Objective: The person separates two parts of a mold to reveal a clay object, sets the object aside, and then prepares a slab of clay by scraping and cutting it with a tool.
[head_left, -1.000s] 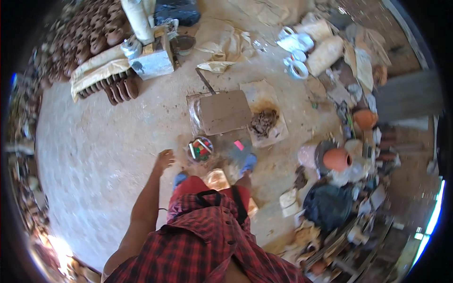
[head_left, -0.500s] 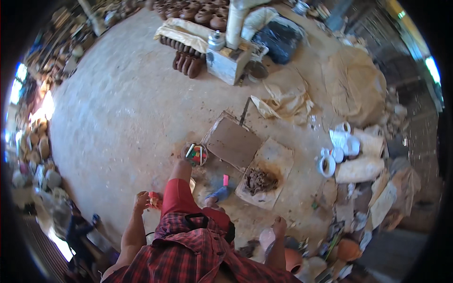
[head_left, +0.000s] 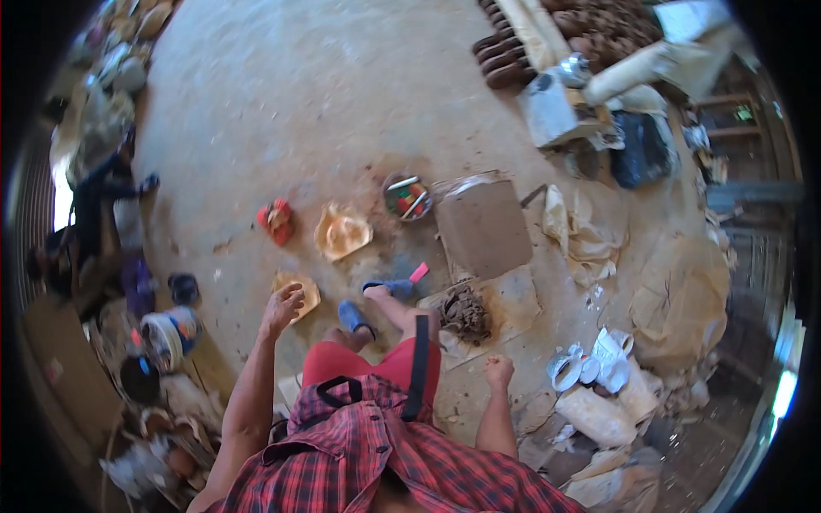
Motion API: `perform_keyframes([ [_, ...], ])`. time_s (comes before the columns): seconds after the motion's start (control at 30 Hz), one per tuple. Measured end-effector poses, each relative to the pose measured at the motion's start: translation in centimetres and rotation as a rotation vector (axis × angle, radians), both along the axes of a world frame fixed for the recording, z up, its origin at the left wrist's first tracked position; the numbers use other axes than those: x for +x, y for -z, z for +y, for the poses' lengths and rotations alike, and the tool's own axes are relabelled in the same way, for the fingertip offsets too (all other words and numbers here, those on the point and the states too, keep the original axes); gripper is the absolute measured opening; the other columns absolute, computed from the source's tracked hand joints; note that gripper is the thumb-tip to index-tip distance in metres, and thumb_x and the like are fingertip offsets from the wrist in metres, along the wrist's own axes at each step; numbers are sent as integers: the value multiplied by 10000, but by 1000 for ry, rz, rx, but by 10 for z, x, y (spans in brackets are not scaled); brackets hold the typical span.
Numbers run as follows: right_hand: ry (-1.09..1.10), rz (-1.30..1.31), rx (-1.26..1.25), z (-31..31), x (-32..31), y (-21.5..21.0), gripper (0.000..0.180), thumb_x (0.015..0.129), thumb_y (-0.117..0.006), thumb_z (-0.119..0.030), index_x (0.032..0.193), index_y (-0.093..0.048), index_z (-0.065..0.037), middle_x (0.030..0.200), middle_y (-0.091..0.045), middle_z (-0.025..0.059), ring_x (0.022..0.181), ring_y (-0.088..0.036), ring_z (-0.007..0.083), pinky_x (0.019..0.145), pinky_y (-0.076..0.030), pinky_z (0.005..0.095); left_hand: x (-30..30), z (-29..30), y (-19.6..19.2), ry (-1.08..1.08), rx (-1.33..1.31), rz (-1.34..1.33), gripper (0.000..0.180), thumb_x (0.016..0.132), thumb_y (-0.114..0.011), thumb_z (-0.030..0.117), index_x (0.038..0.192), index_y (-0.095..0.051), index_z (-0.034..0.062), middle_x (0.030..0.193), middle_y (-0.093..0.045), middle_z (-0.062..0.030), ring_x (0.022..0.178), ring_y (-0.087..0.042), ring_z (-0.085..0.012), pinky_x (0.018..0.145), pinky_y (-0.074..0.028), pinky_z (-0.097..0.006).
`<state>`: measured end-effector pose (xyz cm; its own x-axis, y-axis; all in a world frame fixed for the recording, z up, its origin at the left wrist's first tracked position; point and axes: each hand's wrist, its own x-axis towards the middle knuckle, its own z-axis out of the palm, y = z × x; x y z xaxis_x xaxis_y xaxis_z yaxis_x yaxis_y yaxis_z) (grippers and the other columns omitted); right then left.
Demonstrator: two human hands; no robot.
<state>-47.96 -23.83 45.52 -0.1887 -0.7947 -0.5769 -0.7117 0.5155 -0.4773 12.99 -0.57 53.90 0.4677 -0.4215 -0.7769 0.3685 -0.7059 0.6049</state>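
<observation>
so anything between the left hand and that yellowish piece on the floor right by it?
Nothing visible. The left hand hangs open beside the yellowish piece on the bare floor; whether it touches can't be told.

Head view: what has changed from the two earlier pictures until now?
The view has turned leftward. The left hand has risen, open, over a yellowish piece; the right hand now hangs in a fist. Neither hand holds anything. The flat board and tool bowl stayed put.

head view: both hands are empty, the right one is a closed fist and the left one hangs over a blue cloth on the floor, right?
Not quite. In the head view the left hand hangs over a yellowish flat piece on the floor, not a blue cloth. The rest holds: both hands look empty, and the right hand is a closed fist.
</observation>
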Motion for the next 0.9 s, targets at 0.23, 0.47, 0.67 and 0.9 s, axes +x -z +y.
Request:
perform_keyframes([
  [0.23, -283, 334, 346, 8, 56, 42, 46, 904, -719, -25, 936, -753, -27, 784, -760, 107, 685, -738, 204, 669, -597, 354, -75, 172, 113, -346, 278, 24, 404, 1033, -651, 298, 1351, -662, 48, 1095, -724, -89, 922, -685, -167, 746, -558, -322],
  [0.47, -949, 145, 159, 9, 187, 218, 289, 914, -672, -65, 1193, -746, -42, 1128, -765, 169, 1052, -742, 311, 928, -576, 391, -92, 166, 309, -383, 190, 57, 416, 1031, -676, 320, 1340, -667, 42, 1096, -706, -66, 973, -651, -160, 808, -537, -318],
  [0.67, -1172, -429, -121, 0, 456, 354, 189, 952, -707, -84, 1121, -724, -1, 1030, -728, 210, 938, -715, 388, 836, -561, 423, -23, 109, 502, -292, -34, -157, 577, 1010, -724, 278, 1487, -560, -1, 1382, -660, -166, 1268, -633, -251, 1068, -517, -384],
  [0.9, -1573, -734, -557, 22, 702, 442, 299, 982, -741, -193, 1225, -704, -21, 1065, -732, 201, 918, -728, 378, 837, -582, 437, 6, 0, 645, -436, -112, -781, 719, 921, -784, 239, 1535, -488, 8, 1271, -602, -228, 1220, -602, -399, 1056, -499, -429],
])
